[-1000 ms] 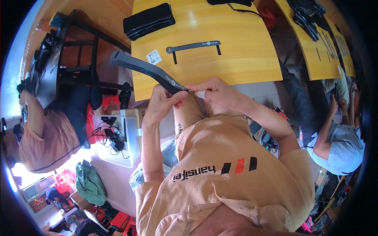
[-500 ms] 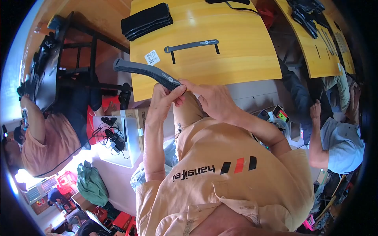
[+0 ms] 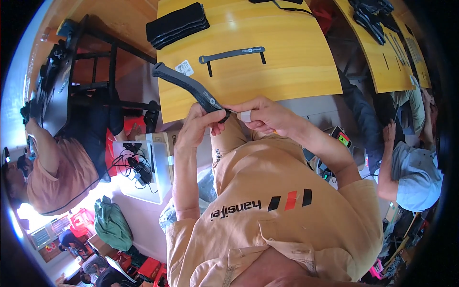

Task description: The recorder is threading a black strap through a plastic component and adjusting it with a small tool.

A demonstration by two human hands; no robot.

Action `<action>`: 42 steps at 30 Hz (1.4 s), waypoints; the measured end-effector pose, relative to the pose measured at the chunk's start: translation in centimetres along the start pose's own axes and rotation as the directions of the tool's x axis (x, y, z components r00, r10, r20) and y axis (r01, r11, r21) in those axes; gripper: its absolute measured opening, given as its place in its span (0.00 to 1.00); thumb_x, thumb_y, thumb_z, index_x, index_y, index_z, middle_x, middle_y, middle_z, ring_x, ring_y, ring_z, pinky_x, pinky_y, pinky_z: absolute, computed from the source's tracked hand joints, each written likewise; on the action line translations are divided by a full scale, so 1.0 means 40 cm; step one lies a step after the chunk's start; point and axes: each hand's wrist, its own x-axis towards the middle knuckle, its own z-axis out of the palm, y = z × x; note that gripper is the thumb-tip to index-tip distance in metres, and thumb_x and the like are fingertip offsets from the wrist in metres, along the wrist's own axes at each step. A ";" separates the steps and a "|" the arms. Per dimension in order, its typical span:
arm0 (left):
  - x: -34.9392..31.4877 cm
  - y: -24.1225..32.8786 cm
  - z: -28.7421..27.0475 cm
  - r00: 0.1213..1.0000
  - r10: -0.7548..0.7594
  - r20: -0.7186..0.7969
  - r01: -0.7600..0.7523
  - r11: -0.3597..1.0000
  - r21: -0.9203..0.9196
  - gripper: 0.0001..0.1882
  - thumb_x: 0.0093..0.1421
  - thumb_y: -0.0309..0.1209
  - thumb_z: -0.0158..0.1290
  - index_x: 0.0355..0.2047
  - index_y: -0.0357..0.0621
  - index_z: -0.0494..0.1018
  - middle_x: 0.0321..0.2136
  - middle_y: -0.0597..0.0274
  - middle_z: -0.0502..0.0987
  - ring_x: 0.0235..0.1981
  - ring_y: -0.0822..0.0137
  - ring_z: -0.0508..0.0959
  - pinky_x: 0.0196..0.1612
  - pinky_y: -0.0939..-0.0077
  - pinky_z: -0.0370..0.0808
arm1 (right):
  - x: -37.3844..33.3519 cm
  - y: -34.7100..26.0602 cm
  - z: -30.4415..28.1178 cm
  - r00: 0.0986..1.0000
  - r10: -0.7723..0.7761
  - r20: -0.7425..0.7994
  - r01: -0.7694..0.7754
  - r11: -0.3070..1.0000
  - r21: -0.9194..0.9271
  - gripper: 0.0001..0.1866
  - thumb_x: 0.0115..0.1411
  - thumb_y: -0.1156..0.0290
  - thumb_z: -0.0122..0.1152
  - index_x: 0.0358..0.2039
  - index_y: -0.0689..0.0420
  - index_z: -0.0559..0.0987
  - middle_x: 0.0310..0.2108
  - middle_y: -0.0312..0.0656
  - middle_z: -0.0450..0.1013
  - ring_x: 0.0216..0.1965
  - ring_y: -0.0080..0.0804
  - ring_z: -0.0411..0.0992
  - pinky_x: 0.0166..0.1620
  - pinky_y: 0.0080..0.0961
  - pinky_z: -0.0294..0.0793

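A bundle of dark grey hook-and-loop cable straps (image 3: 184,85) slants over the near left edge of the yellow table. My left hand (image 3: 195,128) is closed on its lower right end, thumb on top. My right hand (image 3: 273,117) meets that end with curled fingers, its index fingertip against the straps. Whatever lies between its fingers is too small to make out. A small white patch (image 3: 245,116) shows at these fingers; I cannot tell if it is tape or a label. One more strap (image 3: 232,55) lies across two short black strips (image 3: 210,70) on the table.
On the yellow table (image 3: 287,71) are a black stacked bundle (image 3: 177,25) and a white label (image 3: 183,68). A clear bin (image 3: 143,186) with black cables stands at lower left. Co-workers sit left (image 3: 62,167) and right (image 3: 416,167), near other tables.
The far end of the strap bundle has swung right and slightly up. My right hand has turned and curled its fingers, bringing the white patch into sight. The left hand keeps its grip.
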 end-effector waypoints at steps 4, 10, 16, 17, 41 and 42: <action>0.010 -0.015 0.006 0.999 -0.011 -0.045 0.005 0.990 -0.142 0.09 0.50 0.31 0.53 0.23 0.36 0.72 0.13 0.62 0.71 0.11 0.75 0.70 0.13 0.87 0.64 | 0.014 0.036 -0.012 0.920 -0.389 -0.045 0.327 0.826 -0.459 0.21 0.50 0.79 0.49 0.47 0.57 0.72 0.14 0.29 0.58 0.16 0.13 0.53 0.18 0.12 0.51; 0.002 -0.013 0.021 0.999 -0.043 0.007 0.044 0.992 -0.117 0.10 0.50 0.32 0.53 0.23 0.37 0.72 0.12 0.63 0.70 0.10 0.76 0.68 0.11 0.88 0.62 | 0.015 0.027 -0.014 0.865 -0.500 -0.048 0.343 0.658 -0.671 0.10 0.48 0.72 0.60 0.30 0.63 0.75 0.19 0.31 0.67 0.21 0.15 0.59 0.24 0.16 0.59; -0.021 -0.008 0.041 0.970 -0.177 0.169 0.189 0.981 -0.054 0.10 0.51 0.32 0.53 0.24 0.36 0.72 0.14 0.65 0.70 0.10 0.77 0.69 0.10 0.88 0.61 | -0.009 0.009 0.016 0.879 -0.443 0.178 0.445 0.622 -0.644 0.07 0.51 0.72 0.54 0.27 0.64 0.74 0.16 0.33 0.64 0.21 0.18 0.60 0.24 0.17 0.59; -0.026 -0.011 0.051 0.977 -0.164 0.139 0.183 0.975 -0.130 0.10 0.51 0.32 0.53 0.25 0.36 0.71 0.14 0.65 0.71 0.10 0.77 0.69 0.11 0.89 0.61 | -0.009 0.015 0.016 0.881 -0.444 0.163 0.444 0.658 -0.608 0.07 0.52 0.72 0.52 0.25 0.63 0.74 0.15 0.34 0.63 0.20 0.17 0.58 0.24 0.17 0.58; -0.163 -0.099 0.021 0.702 0.573 0.423 -0.579 0.805 -0.130 0.17 0.46 0.34 0.52 0.20 0.26 0.69 0.13 0.56 0.68 0.08 0.74 0.63 0.14 0.83 0.60 | -0.190 -0.060 0.033 0.967 -0.139 -0.211 0.196 0.941 0.275 0.10 0.53 0.65 0.50 0.22 0.58 0.70 0.05 0.29 0.54 0.04 0.13 0.48 0.09 0.13 0.45; -0.176 -0.078 -0.010 0.793 0.255 0.553 -0.238 0.966 -0.104 0.14 0.48 0.33 0.52 0.19 0.30 0.70 0.12 0.62 0.68 0.09 0.77 0.63 0.14 0.86 0.59 | -0.209 -0.067 0.006 0.942 -0.241 -0.234 0.306 0.903 0.301 0.10 0.54 0.65 0.50 0.23 0.58 0.70 0.05 0.29 0.54 0.04 0.14 0.48 0.08 0.13 0.45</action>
